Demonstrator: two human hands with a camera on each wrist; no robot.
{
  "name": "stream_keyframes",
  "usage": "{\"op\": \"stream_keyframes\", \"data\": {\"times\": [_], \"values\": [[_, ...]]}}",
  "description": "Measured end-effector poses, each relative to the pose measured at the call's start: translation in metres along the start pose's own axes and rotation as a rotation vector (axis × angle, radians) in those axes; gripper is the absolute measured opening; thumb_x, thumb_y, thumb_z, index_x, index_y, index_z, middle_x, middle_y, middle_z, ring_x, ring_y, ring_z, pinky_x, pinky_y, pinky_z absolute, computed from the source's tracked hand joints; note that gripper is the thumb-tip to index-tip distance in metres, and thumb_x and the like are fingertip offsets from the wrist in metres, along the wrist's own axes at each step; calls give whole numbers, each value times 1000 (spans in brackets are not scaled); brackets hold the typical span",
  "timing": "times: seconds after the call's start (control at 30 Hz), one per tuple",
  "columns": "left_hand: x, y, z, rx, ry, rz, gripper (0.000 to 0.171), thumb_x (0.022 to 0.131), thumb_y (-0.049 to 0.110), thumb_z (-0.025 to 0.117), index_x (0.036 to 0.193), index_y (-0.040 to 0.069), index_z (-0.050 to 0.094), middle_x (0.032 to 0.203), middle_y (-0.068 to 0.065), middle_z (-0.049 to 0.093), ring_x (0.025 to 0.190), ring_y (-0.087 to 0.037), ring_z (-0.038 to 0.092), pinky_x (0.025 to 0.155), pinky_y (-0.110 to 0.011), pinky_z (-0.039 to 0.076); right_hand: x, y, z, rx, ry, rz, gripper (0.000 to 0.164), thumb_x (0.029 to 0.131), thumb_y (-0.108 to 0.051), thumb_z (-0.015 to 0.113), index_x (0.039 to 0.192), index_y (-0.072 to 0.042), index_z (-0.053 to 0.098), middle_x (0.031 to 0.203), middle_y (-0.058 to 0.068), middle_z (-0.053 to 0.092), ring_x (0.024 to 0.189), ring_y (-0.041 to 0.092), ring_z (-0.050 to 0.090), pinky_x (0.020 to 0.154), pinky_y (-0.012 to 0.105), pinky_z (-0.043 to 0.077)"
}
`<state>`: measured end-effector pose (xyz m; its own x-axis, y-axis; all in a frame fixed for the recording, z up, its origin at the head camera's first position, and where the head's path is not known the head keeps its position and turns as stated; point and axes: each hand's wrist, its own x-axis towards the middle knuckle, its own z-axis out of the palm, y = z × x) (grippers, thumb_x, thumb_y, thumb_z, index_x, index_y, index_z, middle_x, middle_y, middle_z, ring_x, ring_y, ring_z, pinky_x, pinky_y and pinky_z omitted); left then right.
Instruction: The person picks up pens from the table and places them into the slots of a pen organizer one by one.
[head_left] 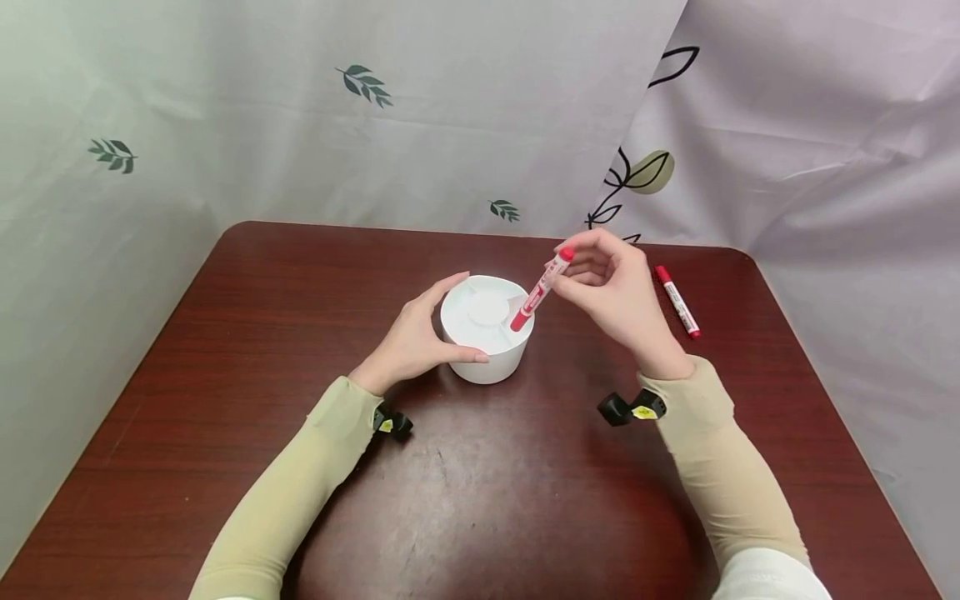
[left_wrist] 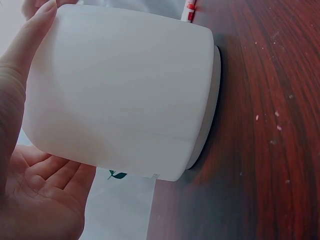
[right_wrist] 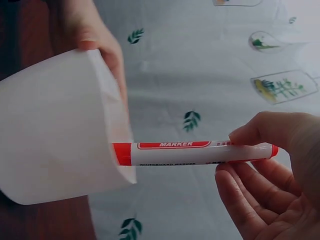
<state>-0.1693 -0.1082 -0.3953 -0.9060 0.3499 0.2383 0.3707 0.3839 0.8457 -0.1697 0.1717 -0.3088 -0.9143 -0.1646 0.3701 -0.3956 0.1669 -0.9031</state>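
Note:
A white round pen holder (head_left: 483, 367) with divided compartments stands upright on the table. My left hand (head_left: 412, 337) grips it from the left, thumb along the near side of the rim and fingers around the far side. Between thumb and fingertips my right hand (head_left: 618, 287) pinches a red-and-white whiteboard marker (right_wrist: 175, 153) near its upper end. The marker slants down to the left, and its red lower end is at the holder's right-hand compartment, just inside the rim in the right wrist view.
A second red-and-white marker (head_left: 678, 302) lies on the dark wooden table (head_left: 420, 500), right of my right hand. Behind the table's far edge hangs a pale curtain (head_left: 420, 150) with leaf prints.

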Motion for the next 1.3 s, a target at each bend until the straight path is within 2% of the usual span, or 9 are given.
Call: {"op": "stream_keyframes", "data": {"times": [0.33, 0.63, 0.8, 0.93, 1.17, 1.3], "values": [[0, -1, 1, 2, 4, -1, 110, 61, 44, 99, 154, 27, 43, 144, 11, 52, 128, -9, 49, 107, -41, 40, -3, 30, 14, -121, -92, 102, 31, 85, -6, 82, 112, 0, 68, 98, 11, 70, 84, 24, 68, 76, 27, 57], [0, 0, 1, 6, 3, 0, 111, 62, 44, 99, 155, 26, 42, 146, 11, 50, 130, -10, 48, 108, -42, 39, -2, 36, 16, -211, -144, 138, 24, 87, -14, 82, 107, -8, 71, 96, 6, 70, 82, 23, 67, 74, 29, 57], [-1, 0, 0, 17, -1, 2, 111, 62, 45, 98, 156, 25, 41, 146, 11, 50, 129, -8, 48, 107, -41, 39, -2, 39, 14, -211, -155, 152, 27, 88, -16, 82, 111, -8, 71, 100, 6, 71, 86, 22, 68, 78, 30, 57], [-5, 0, -2, 36, -3, 16, 115, 61, 46, 98, 157, 26, 38, 151, 9, 47, 134, -9, 44, 110, -42, 37, -5, 41, 7, -205, -154, 160, 34, 87, -19, 84, 116, -8, 71, 106, 7, 72, 92, 21, 69, 85, 35, 56], [-10, 1, -6, 82, 29, 39, 122, 60, 50, 98, 160, 33, 30, 150, 8, 45, 138, -10, 39, 112, -47, 33, -13, 41, -20, -232, -114, 212, 42, 88, -28, 83, 124, -11, 70, 119, 3, 70, 109, 23, 68, 95, 36, 53], [-8, 1, -5, 80, 19, 22, 121, 61, 52, 97, 160, 30, 31, 155, 5, 42, 140, -8, 36, 113, -46, 32, -17, 41, -34, -254, -69, 231, 44, 89, -31, 82, 127, -14, 69, 123, 1, 68, 113, 21, 66, 99, 37, 50]]}}
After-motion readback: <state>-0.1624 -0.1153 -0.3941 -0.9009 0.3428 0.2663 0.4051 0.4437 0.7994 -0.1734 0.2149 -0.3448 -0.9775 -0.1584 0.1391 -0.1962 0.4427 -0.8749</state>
